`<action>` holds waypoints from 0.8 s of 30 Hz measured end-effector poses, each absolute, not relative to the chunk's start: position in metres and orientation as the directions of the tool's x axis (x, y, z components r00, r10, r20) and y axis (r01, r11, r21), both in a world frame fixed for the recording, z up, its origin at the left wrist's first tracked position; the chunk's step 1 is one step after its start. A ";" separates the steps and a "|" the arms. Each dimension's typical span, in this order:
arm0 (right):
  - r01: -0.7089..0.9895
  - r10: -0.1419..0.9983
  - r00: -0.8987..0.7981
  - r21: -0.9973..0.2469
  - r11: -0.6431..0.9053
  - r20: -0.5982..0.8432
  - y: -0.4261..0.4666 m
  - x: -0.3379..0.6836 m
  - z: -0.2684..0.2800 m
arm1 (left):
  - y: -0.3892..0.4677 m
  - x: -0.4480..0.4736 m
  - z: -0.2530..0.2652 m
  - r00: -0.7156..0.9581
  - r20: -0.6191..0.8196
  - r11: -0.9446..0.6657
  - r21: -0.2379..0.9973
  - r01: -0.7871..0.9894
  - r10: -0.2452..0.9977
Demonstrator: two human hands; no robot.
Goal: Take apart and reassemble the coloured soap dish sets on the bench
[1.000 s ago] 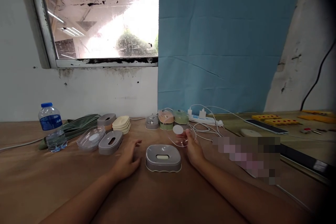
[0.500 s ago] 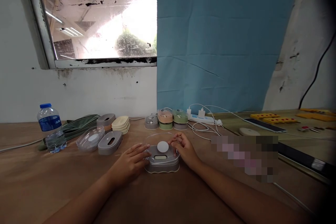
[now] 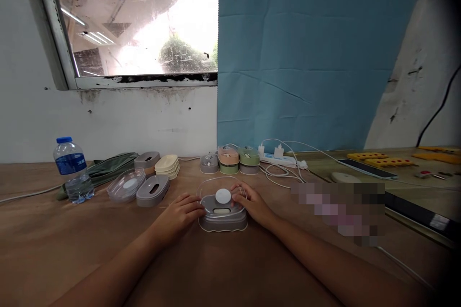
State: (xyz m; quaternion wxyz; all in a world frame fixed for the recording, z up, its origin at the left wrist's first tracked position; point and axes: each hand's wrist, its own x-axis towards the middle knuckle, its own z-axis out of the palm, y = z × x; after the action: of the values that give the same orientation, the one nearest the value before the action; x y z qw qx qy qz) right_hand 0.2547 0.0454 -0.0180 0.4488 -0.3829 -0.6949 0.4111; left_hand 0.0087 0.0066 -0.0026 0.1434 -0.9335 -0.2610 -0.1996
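Note:
In front of me, a grey oval box (image 3: 223, 224) with a slotted top stands on the table. A clear plastic lid (image 3: 207, 186) with a white disc (image 3: 223, 196) sits over it, its far rim standing up. My left hand (image 3: 183, 215) grips the lid's left edge, fingers close together and thumb hidden. On the right edge, my right hand (image 3: 254, 205) has its thumb and fingers closed on the lid; part of that hand shows through the clear plastic. Whether the lid is seated all round cannot be made out.
Further left are another clear lid (image 3: 126, 185), a grey slotted box (image 3: 153, 191), stacked cream pieces (image 3: 167, 166) and a water bottle (image 3: 74, 172). Lidded boxes (image 3: 228, 159) stand along the wall. A power strip (image 3: 284, 159) with loose cables lies behind right, near a phone (image 3: 367, 169).
The whole view has shifted slightly. The right fingers have moved in a little toward the white disc, and the raised lid sits slightly differently; both hands stay at its sides.

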 end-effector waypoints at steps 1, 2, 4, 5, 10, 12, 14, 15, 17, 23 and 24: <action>0.174 0.898 -0.313 -0.910 0.375 0.310 0.044 0.255 -0.018 | 0.007 0.008 -0.003 0.783 0.454 -0.821 -0.170 0.545 0.425; 0.178 0.894 -0.319 -0.906 0.383 0.315 0.043 0.254 -0.018 | 0.008 0.008 -0.003 0.780 0.462 -0.820 -0.173 0.545 0.421; 0.161 0.885 -0.326 -0.903 0.398 0.331 0.040 0.254 -0.018 | 0.008 0.007 -0.003 0.774 0.480 -0.820 -0.173 0.546 0.414; 0.146 0.881 -0.329 -0.904 0.402 0.339 0.040 0.254 -0.018 | 0.008 0.006 -0.003 0.771 0.486 -0.821 -0.170 0.545 0.411; 0.137 0.869 -0.332 -0.892 0.430 0.368 0.040 0.252 -0.020 | 0.015 0.001 -0.011 0.655 0.583 -0.767 -0.083 0.636 0.480; 0.174 0.865 -0.333 -0.877 0.449 0.376 0.040 0.252 -0.022 | 0.026 0.000 -0.017 0.592 0.609 -0.729 -0.032 0.684 0.528; 0.220 0.857 -0.346 -0.855 0.470 0.381 0.040 0.251 -0.023 | 0.042 0.001 -0.023 0.560 0.594 -0.696 -0.001 0.718 0.577; 0.242 0.853 -0.353 -0.844 0.479 0.384 0.040 0.251 -0.024 | 0.052 0.002 -0.025 0.549 0.567 -0.674 0.016 0.738 0.614; 0.278 0.850 -0.360 -0.826 0.491 0.385 0.040 0.252 -0.025 | 0.072 0.006 -0.027 0.523 0.486 -0.621 0.053 0.782 0.700; 0.337 0.839 -0.351 -0.780 0.527 0.415 0.041 0.252 -0.025 | 0.109 0.025 -0.024 0.460 0.376 -0.528 0.095 0.844 0.804; 0.348 0.839 -0.351 -0.774 0.529 0.415 0.041 0.252 -0.025 | 0.110 0.027 -0.023 0.454 0.368 -0.519 0.098 0.849 0.812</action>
State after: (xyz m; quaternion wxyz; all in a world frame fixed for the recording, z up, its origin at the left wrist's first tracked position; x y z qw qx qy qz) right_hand 0.2520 0.0414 -0.0247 0.4185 -0.3867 -0.7676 0.2934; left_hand 0.0271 0.1105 -0.0232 0.0499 -0.8511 -0.4878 -0.1876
